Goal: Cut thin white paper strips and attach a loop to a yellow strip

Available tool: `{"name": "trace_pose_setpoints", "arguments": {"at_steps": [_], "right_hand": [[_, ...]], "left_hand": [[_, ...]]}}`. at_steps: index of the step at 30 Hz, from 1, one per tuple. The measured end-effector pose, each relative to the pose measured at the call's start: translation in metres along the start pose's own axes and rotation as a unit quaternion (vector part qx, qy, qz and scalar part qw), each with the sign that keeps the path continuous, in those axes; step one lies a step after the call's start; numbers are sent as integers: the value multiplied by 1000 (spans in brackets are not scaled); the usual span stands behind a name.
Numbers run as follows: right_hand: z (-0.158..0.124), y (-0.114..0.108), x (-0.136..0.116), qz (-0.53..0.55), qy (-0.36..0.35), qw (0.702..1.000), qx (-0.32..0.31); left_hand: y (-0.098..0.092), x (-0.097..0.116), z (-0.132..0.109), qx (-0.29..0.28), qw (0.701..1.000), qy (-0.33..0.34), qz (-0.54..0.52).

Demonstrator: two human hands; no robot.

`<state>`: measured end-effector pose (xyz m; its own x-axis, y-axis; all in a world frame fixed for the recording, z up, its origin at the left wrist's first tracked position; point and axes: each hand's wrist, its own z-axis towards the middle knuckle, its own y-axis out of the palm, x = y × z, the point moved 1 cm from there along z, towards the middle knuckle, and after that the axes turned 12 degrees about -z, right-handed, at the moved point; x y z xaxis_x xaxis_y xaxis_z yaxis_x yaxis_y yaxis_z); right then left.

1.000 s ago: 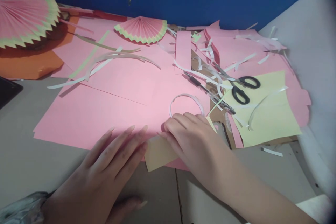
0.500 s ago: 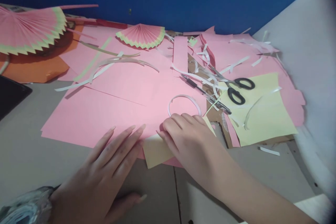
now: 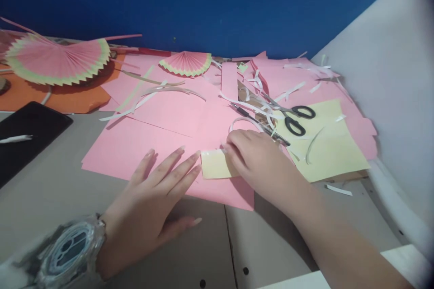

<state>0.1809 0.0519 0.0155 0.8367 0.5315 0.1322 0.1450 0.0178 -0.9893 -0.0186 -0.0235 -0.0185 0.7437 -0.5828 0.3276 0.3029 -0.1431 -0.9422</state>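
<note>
A small yellow paper piece [image 3: 219,165] lies on the pink paper [image 3: 190,117], with a thin whitish strip along its upper edge. My left hand [image 3: 149,198] rests flat on the pink paper, fingers spread, its fingertips at the yellow piece's left edge. Bent over the right part of that piece is my right hand [image 3: 257,153], fingers closed at the upper edge. A curled white strip [image 3: 246,120] loops out behind the right hand and seems pinched in it; the fingers partly hide the grip.
Black-handled scissors [image 3: 296,119] lie on a yellow sheet [image 3: 339,149] at right, beside a pen [image 3: 259,122]. Paper scraps [image 3: 159,90] lie about. Folded pink fans [image 3: 61,61] are at the back left, near a black flat device [image 3: 30,135]. A blue wall [image 3: 217,4] stands behind.
The view has shifted, showing more of the left side. The yellow piece now lies farther up on the pink paper and flatter, and both hands have moved with it.
</note>
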Motion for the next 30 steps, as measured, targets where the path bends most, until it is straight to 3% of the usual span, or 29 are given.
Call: {"name": "trace_pose_setpoints", "arguments": {"at_steps": [8,18,21,23,25,30], "right_hand": [[6,27,-3,-76,8,996,55],[5,27,-4,-84,28,993,74],[5,28,-3,-80,33,993,75],[5,29,-3,-76,34,993,77],[5,30,-3,-72,33,994,80],[4,32,-2,-60,19,995,81]], "left_hand": [[2,-2,-1,-11,1000,-8,-26],[6,8,2,18,999,-39,-19],[11,22,-12,8,998,32,-54],[14,34,-25,23,983,165,-77],[15,41,-32,34,973,215,-80],[-4,35,-21,81,969,114,-205]]}}
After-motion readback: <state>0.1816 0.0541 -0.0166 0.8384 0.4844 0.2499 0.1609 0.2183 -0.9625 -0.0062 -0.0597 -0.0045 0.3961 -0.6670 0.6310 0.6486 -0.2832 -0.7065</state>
